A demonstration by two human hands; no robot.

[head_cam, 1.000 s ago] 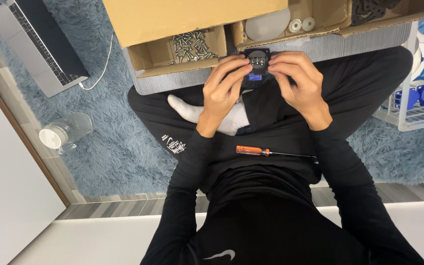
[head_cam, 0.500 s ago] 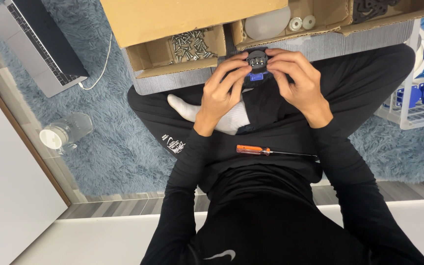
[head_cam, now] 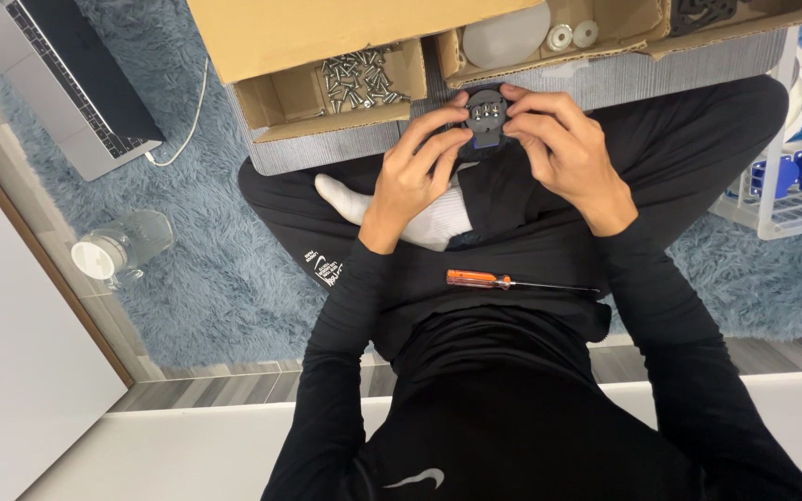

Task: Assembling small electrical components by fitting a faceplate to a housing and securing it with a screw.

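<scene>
Both my hands hold a small round black part [head_cam: 485, 116] with a blue piece on its near side, just above my crossed legs. My left hand [head_cam: 420, 167] grips its left side and my right hand [head_cam: 559, 148] its right side, fingertips curled over the top. An orange-handled screwdriver [head_cam: 512, 281] lies loose across my lap, below both hands. Right behind the part stands an open cardboard box of silver screws [head_cam: 356, 79].
A second cardboard box [head_cam: 605, 37] holds a white disc and two small rollers. A laptop [head_cam: 67, 83] with a white cable lies on the blue rug at upper left. A clear jar [head_cam: 118, 249] lies by the wall; a white wire rack [head_cam: 791, 186] stands at right.
My hands have lifted the black part slightly farther from me, toward the boxes, and shifted their grip on it. The screwdriver has stayed on my lap.
</scene>
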